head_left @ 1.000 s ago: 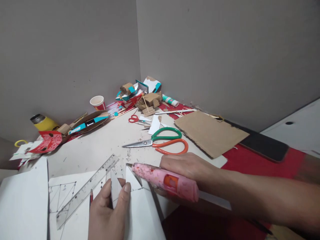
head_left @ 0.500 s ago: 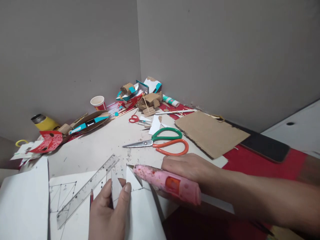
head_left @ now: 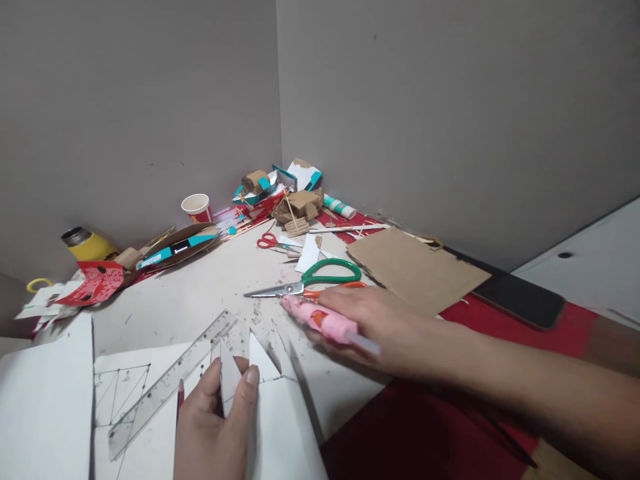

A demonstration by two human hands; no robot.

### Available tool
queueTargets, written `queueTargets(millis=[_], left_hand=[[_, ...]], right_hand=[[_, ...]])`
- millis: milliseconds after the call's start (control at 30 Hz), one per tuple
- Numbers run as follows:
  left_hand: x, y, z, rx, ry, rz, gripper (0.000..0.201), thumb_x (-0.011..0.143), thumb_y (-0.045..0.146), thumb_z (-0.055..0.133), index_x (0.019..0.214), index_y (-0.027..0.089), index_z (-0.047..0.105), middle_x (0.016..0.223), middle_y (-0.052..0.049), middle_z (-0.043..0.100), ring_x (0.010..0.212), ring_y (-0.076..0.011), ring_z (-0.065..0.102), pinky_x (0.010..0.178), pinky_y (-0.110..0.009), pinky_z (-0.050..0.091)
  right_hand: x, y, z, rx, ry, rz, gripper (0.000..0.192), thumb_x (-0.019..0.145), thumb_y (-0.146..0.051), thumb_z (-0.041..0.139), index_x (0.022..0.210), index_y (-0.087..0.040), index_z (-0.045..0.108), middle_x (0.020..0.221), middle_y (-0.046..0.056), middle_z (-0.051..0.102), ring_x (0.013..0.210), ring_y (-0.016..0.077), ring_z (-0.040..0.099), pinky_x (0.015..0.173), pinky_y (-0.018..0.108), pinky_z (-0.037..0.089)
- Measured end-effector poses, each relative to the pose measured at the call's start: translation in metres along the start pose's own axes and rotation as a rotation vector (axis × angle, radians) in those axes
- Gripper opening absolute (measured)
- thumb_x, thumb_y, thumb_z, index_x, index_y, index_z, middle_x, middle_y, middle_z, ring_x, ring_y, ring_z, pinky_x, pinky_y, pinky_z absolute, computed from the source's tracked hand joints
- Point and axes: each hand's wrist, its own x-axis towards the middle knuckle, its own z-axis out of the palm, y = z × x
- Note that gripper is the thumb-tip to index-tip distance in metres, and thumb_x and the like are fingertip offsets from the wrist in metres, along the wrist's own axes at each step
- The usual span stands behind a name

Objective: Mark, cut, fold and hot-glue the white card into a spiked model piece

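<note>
My left hand [head_left: 220, 413] grips a folded white paper piece [head_left: 283, 427] with pointed flaps, thumb on its near face. One pointed flap [head_left: 261, 357] stands up just right of my thumb. My right hand [head_left: 370, 320] is wrapped round a pink glue gun [head_left: 320, 319], with a pale glue stick [head_left: 365, 343] sticking out of its back end. The gun's nozzle is blurred and points left, close to the big scissors [head_left: 295, 288] with green and orange handles. The right fingers are partly hidden behind the gun.
A clear ruler [head_left: 173, 383] lies across a drawn-on sheet [head_left: 107, 387], near a pencil [head_left: 181, 395]. Brown cardboard [head_left: 417, 270] and a black phone [head_left: 523, 297] are at right. Small red scissors [head_left: 267, 241], a paper cup [head_left: 197, 207] and a yellow bottle [head_left: 90, 245] stand farther back.
My right hand has drawn the glue gun away from the paper flap, rightward and farther back, beside the big scissors and over their orange handle. My left hand keeps hold of the paper, nearly still.
</note>
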Motion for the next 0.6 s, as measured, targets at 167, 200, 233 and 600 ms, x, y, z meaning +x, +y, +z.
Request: queueTargets(millis=[167,200,233,600], left_hand=[[0.004,-0.003,-0.003,-0.030,0.012,0.028,0.034,0.069,0.056,0.071,0.081,0.023,0.070,0.075,-0.002,0.072,0.080,-0.0247,0.065,0.079,-0.036,0.051],[0.006,-0.005,-0.004,-0.028,0.012,0.041,0.035,0.070,0.056,0.071,0.082,0.023,0.070,0.075,-0.002,0.072,0.080,-0.0244,0.065,0.079,-0.036,0.051],[0.007,-0.007,-0.006,-0.022,0.014,0.055,0.035,0.070,0.056,0.071,0.083,0.023,0.070,0.076,-0.002,0.072,0.079,-0.0239,0.065,0.078,-0.036,0.051],[-0.001,0.002,-0.003,-0.156,0.004,0.048,0.037,0.069,0.054,0.073,0.085,0.021,0.070,0.081,-0.005,0.074,0.080,-0.0256,0.067,0.072,-0.035,0.054]], right_hand=[[0.006,0.004,0.006,-0.121,-0.228,0.072,0.019,0.085,-0.034,0.059,0.086,-0.015,0.062,0.081,0.009,0.064,0.070,0.0220,0.059,0.063,0.032,0.045],[0.004,0.003,0.003,-0.121,-0.237,0.051,0.022,0.083,-0.037,0.061,0.089,-0.015,0.062,0.085,0.009,0.064,0.074,0.0231,0.060,0.066,0.033,0.046],[0.003,0.001,0.000,-0.118,-0.228,0.028,0.026,0.083,-0.039,0.063,0.093,-0.015,0.063,0.089,0.010,0.064,0.078,0.0243,0.060,0.069,0.035,0.047],[0.018,-0.050,0.031,0.695,-0.196,0.255,0.020,0.079,-0.035,0.064,0.077,-0.016,0.060,0.062,-0.005,0.046,0.055,0.0092,0.042,0.047,0.019,0.033]])
